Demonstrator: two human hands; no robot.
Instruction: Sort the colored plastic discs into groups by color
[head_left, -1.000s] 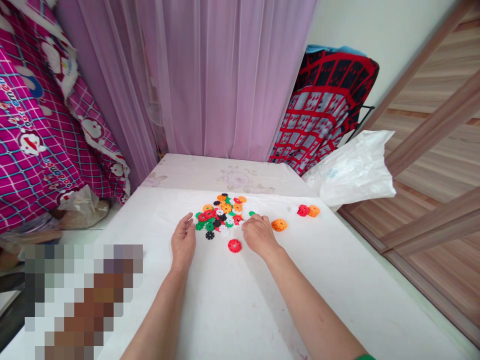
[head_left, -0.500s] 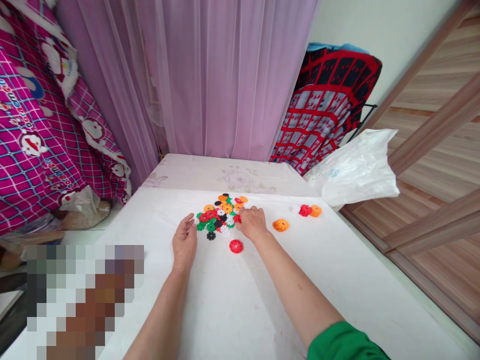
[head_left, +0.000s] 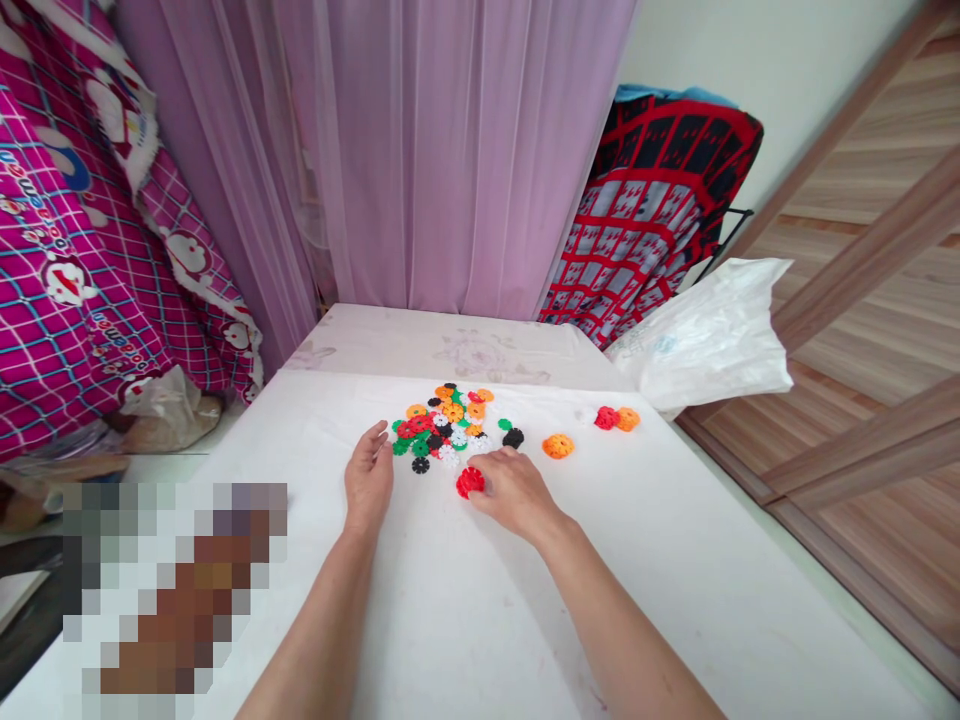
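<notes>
Right hand: thumb and fingers closed on the right edge of red discs, which sit at the fingertips, at nine o'clock from the palm. The firmness of this pinch cannot be determined. Left hand: open, fingers slightly bent, palm turned inward, near the mixed pile, which lies at its two o'clock. A black disc lies between that hand and the red discs, at the pile's near edge. The pile stands at eleven o'clock from the right hand. Black discs lie at twelve o'clock, just beyond its knuckles, with a green disc behind them. Orange discs lie at one o'clock, apart from the hand. All rest on the white cloth.
</notes>
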